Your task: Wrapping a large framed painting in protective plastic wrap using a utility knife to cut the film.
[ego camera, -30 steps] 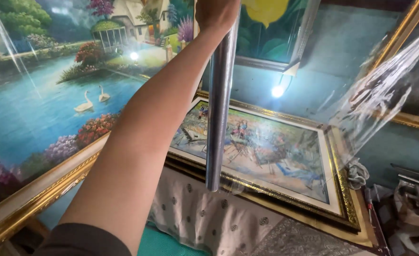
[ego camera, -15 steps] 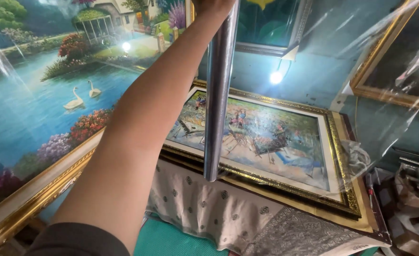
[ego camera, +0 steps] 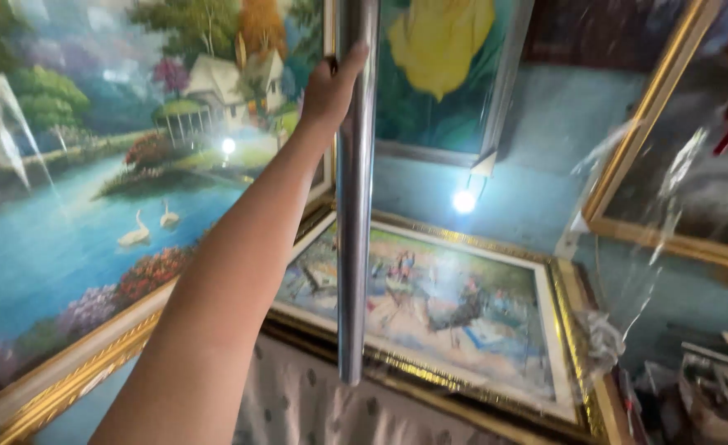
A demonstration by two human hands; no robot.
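Observation:
My left hand [ego camera: 331, 86] is raised at arm's length and shut around a long silvery roll of clear plastic film [ego camera: 354, 214], which hangs upright. The roll's lower end hovers over the near gilt edge of a framed painting [ego camera: 454, 309] lying flat. A sheet of clear film [ego camera: 627, 247] stretches from the roll toward the right, crinkled and glinting along its edge. My right hand is out of view.
A big framed landscape with swans [ego camera: 92, 206] leans at the left. A painting of a yellow flower [ego camera: 438, 49] stands behind the roll, and a dark gold-framed picture [ego camera: 677, 165] is at the right. Patterned cloth [ego camera: 298, 412] lies under the flat painting. Clutter [ego camera: 710, 387] sits at the lower right.
My view has tilted up, so my left hand on the roll now shows fully, lower in the picture. The roll stays upright in my grip over the flat painting.

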